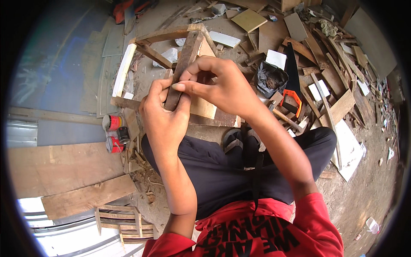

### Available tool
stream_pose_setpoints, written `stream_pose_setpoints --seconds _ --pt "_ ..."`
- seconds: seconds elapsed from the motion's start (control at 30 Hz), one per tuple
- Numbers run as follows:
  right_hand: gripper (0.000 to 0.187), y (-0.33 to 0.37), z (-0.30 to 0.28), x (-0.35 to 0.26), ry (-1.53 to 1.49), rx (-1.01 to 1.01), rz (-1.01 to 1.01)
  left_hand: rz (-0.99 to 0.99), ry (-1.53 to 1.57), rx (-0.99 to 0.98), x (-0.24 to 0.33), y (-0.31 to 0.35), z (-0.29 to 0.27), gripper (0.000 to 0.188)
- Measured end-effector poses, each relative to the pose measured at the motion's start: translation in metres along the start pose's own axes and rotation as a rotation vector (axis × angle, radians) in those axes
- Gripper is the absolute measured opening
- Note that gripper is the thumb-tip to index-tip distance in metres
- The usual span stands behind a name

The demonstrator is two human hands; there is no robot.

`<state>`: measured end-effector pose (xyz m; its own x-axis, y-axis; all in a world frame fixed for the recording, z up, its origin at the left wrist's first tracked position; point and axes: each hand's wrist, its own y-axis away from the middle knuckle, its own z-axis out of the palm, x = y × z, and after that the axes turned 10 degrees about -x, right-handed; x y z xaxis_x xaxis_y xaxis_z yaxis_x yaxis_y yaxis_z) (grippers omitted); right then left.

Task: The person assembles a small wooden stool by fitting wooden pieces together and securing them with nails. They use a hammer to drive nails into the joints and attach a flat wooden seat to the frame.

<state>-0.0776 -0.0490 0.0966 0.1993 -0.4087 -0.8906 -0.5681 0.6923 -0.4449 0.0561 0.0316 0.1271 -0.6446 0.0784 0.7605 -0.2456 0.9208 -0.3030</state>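
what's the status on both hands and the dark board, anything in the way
Left hand around dark board, near end. Right hand, thumb against it, pinch unclear. Saw and hammer off right, not blocking.

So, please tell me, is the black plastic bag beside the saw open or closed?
Open. The black plastic bag has its mouth spread, showing brown contents inside.

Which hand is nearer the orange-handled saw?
Right. The right hand is left of the orange-handled saw; the left hand is farther left, at the wooden bar.
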Motion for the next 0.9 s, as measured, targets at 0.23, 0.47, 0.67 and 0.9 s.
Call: stream_pose_setpoints --seconds 0.23,0.47,0.67,0.9 --pt "0.021 -0.021 -0.009 0.0 -0.027 -0.177 0.154 0.022 -0.138 -0.042 -0.006 0.001 -0.003 0.036" --pt "0.018 -0.019 -0.01 -0.007 -0.001 -0.199 0.171 0.074 -0.213 -0.243 -0.012 0.008 -0.02 0.056" --pt "0.026 -0.02 -0.01 -0.005 -0.025 -0.186 0.216 0.093 -0.201 -0.196 -0.016 0.008 -0.019 0.059" --pt "0.022 -0.017 -0.012 -0.014 0.139 -0.172 0.223 0.104 -0.345 0.018 -0.011 0.007 0.001 0.043"
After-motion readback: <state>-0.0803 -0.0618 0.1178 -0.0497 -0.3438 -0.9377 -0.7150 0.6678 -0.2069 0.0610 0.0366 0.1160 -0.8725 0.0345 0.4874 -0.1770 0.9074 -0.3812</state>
